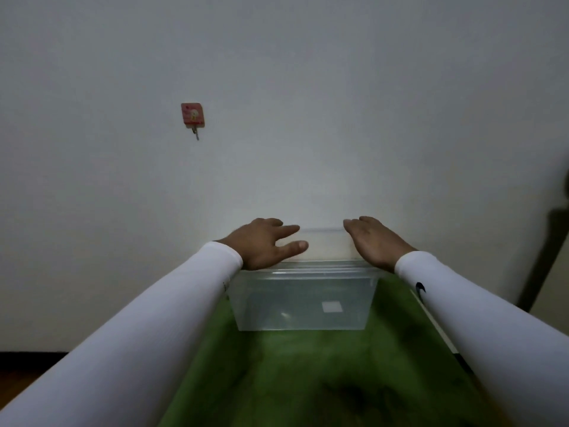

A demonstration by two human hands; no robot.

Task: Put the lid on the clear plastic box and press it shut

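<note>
A clear plastic box (303, 300) stands on a green cloth close to the white wall. Its clear lid (323, 246) lies across the top of the box. My left hand (264, 243) rests flat on the lid's left side, fingers spread and pointing right. My right hand (374, 241) lies flat on the lid's right side, fingers together. Both palms are on the lid's near corners. A small white label (332, 306) shows through the box's front wall.
The green cloth (308, 374) covers the table (438, 331), whose pale right edge shows. The white wall (308, 118) rises right behind the box, with a small red hook (192, 114) on it. A dark shape (551, 241) stands at the far right.
</note>
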